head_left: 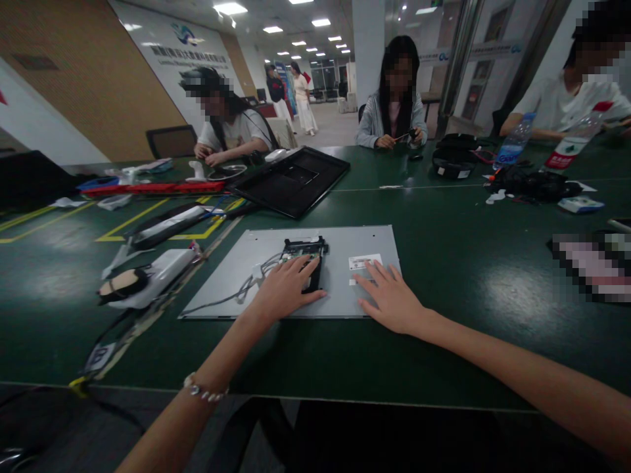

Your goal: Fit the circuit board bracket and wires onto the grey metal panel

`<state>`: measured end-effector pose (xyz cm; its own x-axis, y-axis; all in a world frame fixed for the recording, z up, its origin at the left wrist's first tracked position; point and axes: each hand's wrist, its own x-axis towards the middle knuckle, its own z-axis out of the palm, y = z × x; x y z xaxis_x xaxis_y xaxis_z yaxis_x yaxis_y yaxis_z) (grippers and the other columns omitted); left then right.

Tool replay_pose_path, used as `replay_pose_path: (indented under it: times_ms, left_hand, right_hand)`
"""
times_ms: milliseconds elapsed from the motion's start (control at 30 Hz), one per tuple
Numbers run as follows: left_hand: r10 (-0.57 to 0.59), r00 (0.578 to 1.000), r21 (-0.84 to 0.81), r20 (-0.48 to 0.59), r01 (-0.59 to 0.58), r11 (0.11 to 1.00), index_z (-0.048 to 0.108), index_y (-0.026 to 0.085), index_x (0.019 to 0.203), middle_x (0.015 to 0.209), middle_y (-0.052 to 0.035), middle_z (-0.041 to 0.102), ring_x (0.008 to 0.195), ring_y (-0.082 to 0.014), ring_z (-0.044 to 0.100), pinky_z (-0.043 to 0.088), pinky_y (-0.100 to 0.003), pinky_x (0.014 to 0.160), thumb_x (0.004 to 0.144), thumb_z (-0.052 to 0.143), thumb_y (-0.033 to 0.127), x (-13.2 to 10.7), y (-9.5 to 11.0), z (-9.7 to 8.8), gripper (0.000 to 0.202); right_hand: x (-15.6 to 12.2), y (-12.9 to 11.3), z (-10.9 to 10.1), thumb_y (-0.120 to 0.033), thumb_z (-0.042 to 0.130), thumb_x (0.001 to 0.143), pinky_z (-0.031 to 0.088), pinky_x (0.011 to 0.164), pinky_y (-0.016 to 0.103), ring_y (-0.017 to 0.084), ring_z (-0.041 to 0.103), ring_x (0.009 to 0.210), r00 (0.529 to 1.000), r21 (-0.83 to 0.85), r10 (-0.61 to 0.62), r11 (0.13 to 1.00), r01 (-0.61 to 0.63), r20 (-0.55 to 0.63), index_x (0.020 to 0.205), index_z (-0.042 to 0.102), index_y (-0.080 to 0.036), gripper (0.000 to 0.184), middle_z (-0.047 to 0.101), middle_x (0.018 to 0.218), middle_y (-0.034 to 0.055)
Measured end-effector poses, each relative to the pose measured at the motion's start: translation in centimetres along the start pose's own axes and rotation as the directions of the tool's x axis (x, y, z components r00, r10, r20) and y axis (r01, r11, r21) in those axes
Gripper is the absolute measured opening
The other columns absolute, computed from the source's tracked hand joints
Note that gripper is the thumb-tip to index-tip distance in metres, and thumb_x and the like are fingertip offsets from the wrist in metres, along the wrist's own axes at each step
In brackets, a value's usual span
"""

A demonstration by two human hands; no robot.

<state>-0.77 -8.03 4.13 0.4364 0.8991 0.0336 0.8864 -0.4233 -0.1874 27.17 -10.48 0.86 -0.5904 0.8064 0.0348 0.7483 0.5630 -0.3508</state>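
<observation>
Left hand (286,288) lay spread over the board assembly (304,247), right hand (392,301) spread over the metal panel (340,246), neither visibly gripping; the panel rested flat on the desk (451,253), where a leftward sweep risked snagging the loose cables (245,287)

rectangular white ceiling lights (321,22) are glowing; glare is whitening the dim, glossy green worktop (458,263); edges are stretching.

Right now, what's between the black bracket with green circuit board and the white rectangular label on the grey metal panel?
Only a bare strip of the grey metal panel, between black bracket and white rectangular label; head view.
</observation>
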Motion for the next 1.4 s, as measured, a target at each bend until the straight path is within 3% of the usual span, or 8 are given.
replay_pose_path:
  times_ms: [233, 400, 633, 767, 933, 1133, 1300, 1400]
  left_hand:
    - [-0.139, 0.989, 0.025, -0.045, 0.141, 0.99, 0.04, 0.015, 0.146, 0.144, -0.0175, 0.047, 0.124, -0.0349, 0.051, 0.039, -0.043, 0.103, 0.089, 0.04, 0.069, 2.9, -4.4, 1.0, 0.078]
    - [-0.134, 0.99, -0.01, -0.044, 0.133, 0.991, 0.042, 0.015, 0.145, 0.143, -0.018, 0.048, 0.125, -0.0328, 0.051, 0.039, -0.042, 0.103, 0.088, 0.04, 0.068, 3.7, -6.1, 1.6, 0.078]
    - [-0.063, 0.99, -0.023, -0.124, 0.061, 0.998, 0.039, 0.017, 0.147, 0.152, -0.0149, 0.039, 0.135, -0.032, 0.041, 0.03, -0.046, 0.112, 0.091, 0.041, 0.063, 1.8, -4.2, 1.6, 0.073]
    - [-0.242, 0.947, -0.081, -0.21, 0.23, 0.97, 0.047, 0.014, 0.14, 0.142, -0.0142, 0.051, 0.127, -0.0287, 0.05, 0.036, -0.04, 0.108, 0.095, 0.035, 0.053, -0.2, -5.7, 0.3, 0.06]
    - [-0.438, 0.891, -0.111, -0.118, 0.427, 0.898, 0.05, 0.014, 0.137, 0.136, -0.0145, 0.056, 0.119, -0.0295, 0.057, 0.042, -0.039, 0.103, 0.092, 0.04, 0.047, -2.8, -9.5, 0.3, 0.056]
    - [-0.416, 0.909, -0.101, -0.031, 0.411, 0.906, 0.056, 0.018, 0.133, 0.134, -0.0134, 0.058, 0.115, -0.0299, 0.06, 0.046, -0.038, 0.096, 0.093, 0.038, 0.047, -3.2, -10.1, 1.3, 0.053]
    - [-0.388, 0.918, -0.093, -0.086, 0.38, 0.92, 0.056, 0.016, 0.132, 0.135, -0.0111, 0.058, 0.115, -0.0291, 0.06, 0.045, -0.039, 0.099, 0.095, 0.036, 0.054, -3.7, -8.8, 0.7, 0.057]
    - [-0.337, 0.941, -0.046, -0.002, 0.337, 0.94, 0.058, 0.02, 0.131, 0.132, -0.0081, 0.061, 0.112, -0.0283, 0.062, 0.047, -0.037, 0.094, 0.092, 0.044, 0.054, -4.3, -8.8, 0.8, 0.054]
  right_hand:
    - [-0.1, 0.0, -0.2, -0.057, 0.025, 0.098, 0.009, 0.118, 0.055, 0.033, 0.01, 0.148, 1.0, -0.009, -0.001, 1.0, 0.001, -0.005, 0.153, 0.031, -0.02, 0.067, 0.017, 0.162, 0.0134]
    - [-0.1, 0.0, -0.2, -0.058, 0.025, 0.098, 0.009, 0.118, 0.055, 0.033, 0.01, 0.149, 1.0, 0.014, -0.003, 1.0, 0.003, 0.005, 0.153, 0.03, -0.021, 0.067, 0.016, 0.163, 0.0107]
    - [-0.1, 0.1, -0.2, -0.059, 0.025, 0.098, 0.007, 0.118, 0.054, 0.032, 0.008, 0.149, 1.0, 0.031, 0.003, 1.0, -0.003, 0.007, 0.153, 0.03, -0.022, 0.067, 0.015, 0.164, 0.0087]
    - [-0.2, 0.2, -0.3, -0.057, 0.025, 0.098, 0.007, 0.118, 0.054, 0.032, 0.008, 0.149, 1.0, 0.037, -0.011, 0.999, 0.011, 0.009, 0.153, 0.03, -0.021, 0.066, 0.015, 0.164, 0.0085]
    - [-0.2, 0.2, -0.3, -0.058, 0.025, 0.098, 0.008, 0.118, 0.054, 0.031, 0.008, 0.149, 1.0, 0.029, -0.011, 1.0, 0.011, 0.006, 0.153, 0.029, -0.022, 0.066, 0.015, 0.163, 0.0085]
    - [-0.2, 0.3, -0.1, -0.057, 0.025, 0.098, 0.009, 0.118, 0.054, 0.031, 0.008, 0.149, 1.0, 0.024, -0.007, 1.0, 0.006, 0.003, 0.153, 0.029, -0.023, 0.065, 0.016, 0.163, 0.0074]
    - [-0.1, 0.1, -0.2, -0.058, 0.025, 0.098, 0.009, 0.118, 0.054, 0.031, 0.009, 0.149, 1.0, 0.01, -0.004, 1.0, 0.004, 0.004, 0.153, 0.031, -0.022, 0.066, 0.018, 0.163, 0.009]
    - [-0.1, 0.2, -0.1, -0.058, 0.023, 0.098, 0.009, 0.118, 0.054, 0.032, 0.009, 0.149, 1.0, 0.008, -0.008, 1.0, 0.008, -0.008, 0.153, 0.03, -0.022, 0.066, 0.018, 0.163, 0.0098]
